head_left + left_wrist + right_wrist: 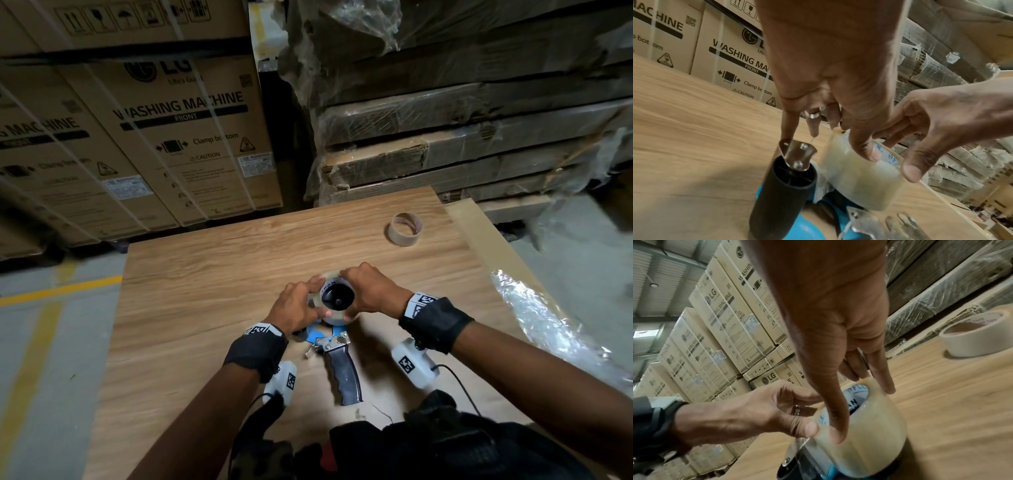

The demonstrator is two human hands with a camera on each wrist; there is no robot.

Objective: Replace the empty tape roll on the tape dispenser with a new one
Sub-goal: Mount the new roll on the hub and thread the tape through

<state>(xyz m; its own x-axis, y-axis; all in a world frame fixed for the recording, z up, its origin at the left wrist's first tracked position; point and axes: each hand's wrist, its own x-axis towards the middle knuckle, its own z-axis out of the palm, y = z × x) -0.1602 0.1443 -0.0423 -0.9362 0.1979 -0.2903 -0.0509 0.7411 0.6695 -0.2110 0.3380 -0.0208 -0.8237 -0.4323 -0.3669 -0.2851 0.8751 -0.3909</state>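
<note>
1. New tape roll (334,317) sits on the hub of the tape dispenser (337,356), near-centre of the wood table (205,281).
2. L hand (296,310) at roll's 9 o'clock, R hand (371,293) at 3 – both grip it, fingers curled round.
3. Count: 2 rolls – empty tape roll (405,229) lies at 1 o'clock, well apart; 1 dispenser.
</note>
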